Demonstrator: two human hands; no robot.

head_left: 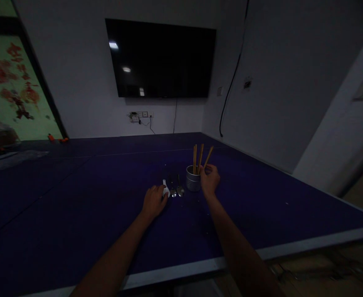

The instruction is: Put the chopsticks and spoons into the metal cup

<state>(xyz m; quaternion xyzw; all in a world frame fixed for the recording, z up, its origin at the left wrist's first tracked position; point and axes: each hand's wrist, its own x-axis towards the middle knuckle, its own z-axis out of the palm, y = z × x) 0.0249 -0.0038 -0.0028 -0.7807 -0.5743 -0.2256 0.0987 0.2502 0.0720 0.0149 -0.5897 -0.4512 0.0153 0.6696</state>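
One flat blue table (85,206) carries everything. The right hand (210,180), fingers bent, meets several slim wooden chopsticks (194,161), too bunched to count, in one grey cylindrical cup (192,182); the left hand (153,202), half-curled, touches one smooth white spoon (166,191) beside two shiny metal spoons (180,191). Whether either grips, I cannot tell.

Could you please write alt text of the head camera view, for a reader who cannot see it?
A person's right hand is at the rim of a grey cup of wooden chopsticks, while the left hand touches a white spoon beside two metal spoons. The cup and spoons are on a dark purple table; a black television hangs on the wall beyond.
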